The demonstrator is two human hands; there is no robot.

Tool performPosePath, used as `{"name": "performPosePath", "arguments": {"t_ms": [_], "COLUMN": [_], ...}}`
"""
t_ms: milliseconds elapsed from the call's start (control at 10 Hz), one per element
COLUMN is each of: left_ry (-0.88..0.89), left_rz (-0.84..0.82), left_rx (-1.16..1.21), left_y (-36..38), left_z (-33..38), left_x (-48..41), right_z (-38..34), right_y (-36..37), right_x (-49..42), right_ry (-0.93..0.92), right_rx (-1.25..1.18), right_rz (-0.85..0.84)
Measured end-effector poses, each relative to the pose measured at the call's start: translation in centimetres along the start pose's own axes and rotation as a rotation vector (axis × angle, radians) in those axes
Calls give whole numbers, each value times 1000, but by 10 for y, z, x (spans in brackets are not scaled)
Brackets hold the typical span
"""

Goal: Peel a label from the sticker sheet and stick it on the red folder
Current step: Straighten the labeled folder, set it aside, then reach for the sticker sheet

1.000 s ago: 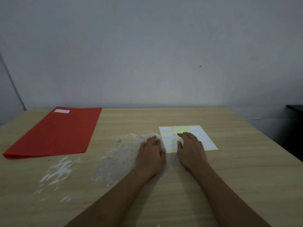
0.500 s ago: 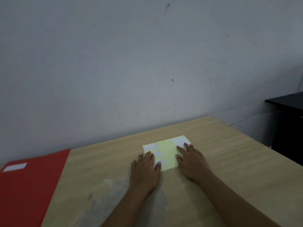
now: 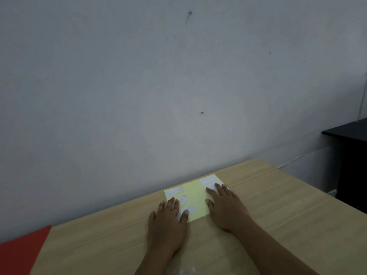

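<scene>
camera's tipped up again, so wall fills most of the frame and the red folder (image 3: 21,253) has slid to a sliver at lower left. worktop (image 3: 278,205) runs along the bottom. sticker sheet (image 3: 193,195) sits centre-low, both hands flat on it: left hand (image 3: 168,223) and right hand (image 3: 226,207), fingers spread, gripping nothing. no label lifted yet; peeling and sticking remain.

Sheet (image 3: 195,197) lies flat on table (image 3: 278,205), near its far edge by the wall (image 3: 178,76). Left hand (image 3: 168,221) rests flat on the sheet's near-left corner, right hand (image 3: 226,205) flat on its right side, sheet's middle between them. Folder (image 3: 19,253) lies on the table far left of the left hand. Cabinet (image 3: 351,165) stands off-table, right of the right hand.
</scene>
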State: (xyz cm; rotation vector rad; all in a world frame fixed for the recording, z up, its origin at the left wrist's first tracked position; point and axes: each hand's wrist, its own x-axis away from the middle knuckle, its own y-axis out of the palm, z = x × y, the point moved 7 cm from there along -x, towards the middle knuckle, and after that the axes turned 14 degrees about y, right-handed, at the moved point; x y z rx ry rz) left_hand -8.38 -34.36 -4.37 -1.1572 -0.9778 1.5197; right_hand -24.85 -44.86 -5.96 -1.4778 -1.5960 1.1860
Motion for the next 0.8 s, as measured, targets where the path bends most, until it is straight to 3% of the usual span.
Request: {"name": "performPosePath", "arguments": {"t_ms": [200,500,600,800], "left_ry": [6,11,43,84], "left_rz": [33,207,163,59], "left_rx": [29,446,448,190], "left_y": [2,-28,-37,-43], "left_z": [-1,-7,-12,-23], "left_x": [3,22,39,114], "right_z": [1,-17,-28,-76], "right_y": [6,-21,-21,-9], "right_x": [-2,24,41,124], "right_ry": [-22,-91,-109,-173], "right_rx": [39,-21,-6,-43], "right_rz": [50,146,132,22]}}
